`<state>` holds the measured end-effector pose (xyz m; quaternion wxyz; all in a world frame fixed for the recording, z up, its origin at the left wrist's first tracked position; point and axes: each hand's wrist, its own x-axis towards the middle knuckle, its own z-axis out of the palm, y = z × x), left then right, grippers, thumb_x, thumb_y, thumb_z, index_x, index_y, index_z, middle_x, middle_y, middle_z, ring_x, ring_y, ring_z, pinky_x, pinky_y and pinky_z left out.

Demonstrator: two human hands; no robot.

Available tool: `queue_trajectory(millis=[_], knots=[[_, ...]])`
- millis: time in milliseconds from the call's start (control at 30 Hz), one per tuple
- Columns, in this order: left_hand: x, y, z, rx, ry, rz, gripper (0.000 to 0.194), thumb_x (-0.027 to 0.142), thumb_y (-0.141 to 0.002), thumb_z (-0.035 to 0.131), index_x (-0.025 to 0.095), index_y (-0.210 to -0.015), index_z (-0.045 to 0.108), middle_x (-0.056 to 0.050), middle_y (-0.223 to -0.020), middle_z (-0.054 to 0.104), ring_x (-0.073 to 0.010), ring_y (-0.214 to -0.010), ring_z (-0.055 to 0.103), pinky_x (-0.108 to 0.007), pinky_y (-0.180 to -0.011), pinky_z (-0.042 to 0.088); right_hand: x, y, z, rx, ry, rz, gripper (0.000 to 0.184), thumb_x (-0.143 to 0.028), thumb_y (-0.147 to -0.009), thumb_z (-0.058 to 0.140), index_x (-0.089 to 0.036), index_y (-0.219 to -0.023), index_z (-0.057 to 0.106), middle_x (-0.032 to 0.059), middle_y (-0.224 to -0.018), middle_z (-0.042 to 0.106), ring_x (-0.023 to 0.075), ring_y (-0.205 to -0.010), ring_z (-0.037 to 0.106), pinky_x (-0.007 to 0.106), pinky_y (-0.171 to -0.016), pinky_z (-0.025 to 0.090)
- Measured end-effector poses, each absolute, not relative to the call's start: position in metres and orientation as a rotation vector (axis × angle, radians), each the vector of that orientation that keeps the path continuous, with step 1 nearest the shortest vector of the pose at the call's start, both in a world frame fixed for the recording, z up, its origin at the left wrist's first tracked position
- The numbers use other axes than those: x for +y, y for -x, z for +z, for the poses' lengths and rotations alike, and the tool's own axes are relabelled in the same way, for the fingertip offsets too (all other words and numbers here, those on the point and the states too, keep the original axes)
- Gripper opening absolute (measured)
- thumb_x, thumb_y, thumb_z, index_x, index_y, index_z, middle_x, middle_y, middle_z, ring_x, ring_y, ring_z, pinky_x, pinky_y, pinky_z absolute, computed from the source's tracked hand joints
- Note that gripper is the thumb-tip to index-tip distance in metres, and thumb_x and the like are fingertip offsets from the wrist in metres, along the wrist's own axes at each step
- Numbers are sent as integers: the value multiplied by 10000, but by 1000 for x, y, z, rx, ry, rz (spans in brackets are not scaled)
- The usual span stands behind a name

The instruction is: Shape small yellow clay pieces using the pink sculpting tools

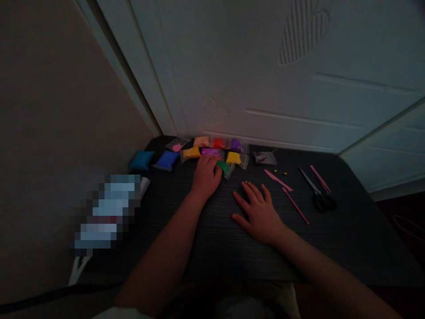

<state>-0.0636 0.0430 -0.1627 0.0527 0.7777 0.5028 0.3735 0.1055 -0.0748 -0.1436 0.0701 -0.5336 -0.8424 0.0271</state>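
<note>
My left hand (206, 177) is at the rows of small clear bags of coloured modelling clay. Its thumb and forefinger close on a bag of green clay (223, 167), and its other fingertips reach the bag of magenta clay (210, 152). Just to the right of the green one lies a bag of yellow clay (234, 158). Fingers spread, my right hand (260, 215) rests on the dark tabletop (215, 248). A tiny yellow piece (246, 182) shows at its fingertips. Two more yellow bits (284, 173) lie to the right, near a pink plastic clay knife (279, 180).
Black-handled scissors (318, 192), a pink stick tool (295, 205) and another pink tool (320, 179) lie on the right. Blue (168, 160) and teal (141, 160) clay bags are at left, beside a blurred-out object (106, 212). A white panel (265, 88) stands behind the table.
</note>
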Motion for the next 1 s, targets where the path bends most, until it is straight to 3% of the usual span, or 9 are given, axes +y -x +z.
queue_trajectory(millis=[200, 333, 433, 767, 933, 1000], knots=[[43, 64, -162, 1534, -2359, 1141, 260, 130, -752, 420, 160, -977, 547, -80, -984, 558, -212, -973, 460, -363, -880, 371, -67, -110, -147, -2386, 1607, 57, 514, -480, -785, 432, -208, -1221, 414, 126, -1342, 318, 259, -1241, 242, 497, -991, 123], [43, 64, -162, 1532, -2373, 1139, 252, 136, -758, 420, 154, -975, 545, -79, -974, 557, -210, -961, 463, -358, -879, 372, -56, -108, -147, -2254, 1614, 81, 293, -395, -768, 499, -205, -979, 573, 92, -1212, 463, 235, -1176, 335, 457, -978, 174], [42, 64, -161, 1536, -2366, 1150, 248, 132, -760, 419, 153, -974, 542, -80, -976, 558, -208, -962, 466, -362, -883, 370, -50, -102, -147, -2239, 1584, 101, 201, -368, -750, 529, -207, -850, 598, 74, -1151, 508, 234, -1149, 359, 460, -966, 183], [34, 55, -151, 1480, -2332, 1170, 230, 156, -779, 431, 185, -978, 543, -68, -975, 558, -198, -976, 477, -352, -876, 375, -46, -107, -150, -2173, 1483, 197, 112, -253, -790, 501, -232, -828, 604, 19, -1041, 581, 176, -1056, 451, 428, -968, 197], [17, 43, -130, 1397, -1996, 1046, 162, 265, -782, 473, 204, -883, 584, -15, -769, 560, -147, -688, 517, -278, -642, 422, -46, -126, -141, -2098, 1385, 118, 144, -253, -816, 467, -211, -869, 594, 28, -1033, 594, 172, -1043, 462, 422, -989, 194], [12, 38, -125, 1274, -1794, 909, 151, 314, -759, 513, 200, -812, 595, -7, -764, 564, -134, -674, 514, -253, -598, 408, -45, -133, -139, -2086, 1347, 65, 140, -243, -811, 476, -208, -880, 593, 30, -1029, 598, 173, -1038, 467, 425, -986, 208]])
